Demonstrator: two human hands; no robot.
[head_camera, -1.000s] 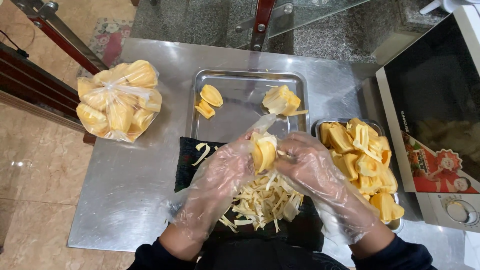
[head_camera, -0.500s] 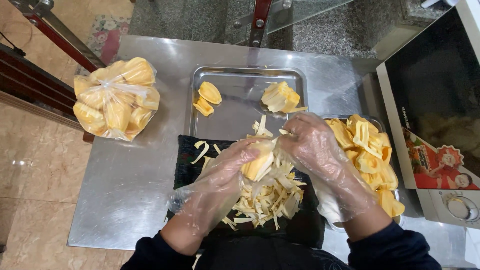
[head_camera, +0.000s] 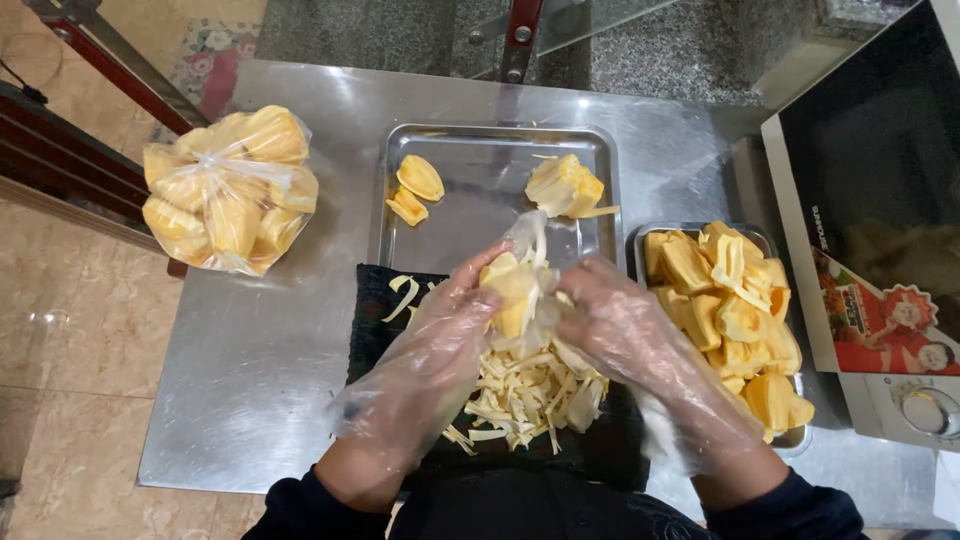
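Note:
Both my hands wear clear plastic gloves. My left hand (head_camera: 430, 350) and my right hand (head_camera: 625, 335) together grip one yellow jackfruit pod (head_camera: 510, 290) above a dark cloth (head_camera: 375, 320). Under the pod lies a heap of pale fruit strips (head_camera: 525, 395) on that cloth. Behind the hands stands a steel tray (head_camera: 460, 215) with two small pod pieces (head_camera: 415, 190) at its left and a larger pod (head_camera: 563, 187) at its right.
A clear bag of yellow pods (head_camera: 228, 190) lies at the left of the steel table (head_camera: 260, 360). A smaller tray heaped with pods (head_camera: 725, 310) stands at the right, beside a microwave oven (head_camera: 870, 200). Tiled floor lies beyond the table's left edge.
My right hand came back from the tray side to the pod. Both hands now hold it slightly higher over the strip heap.

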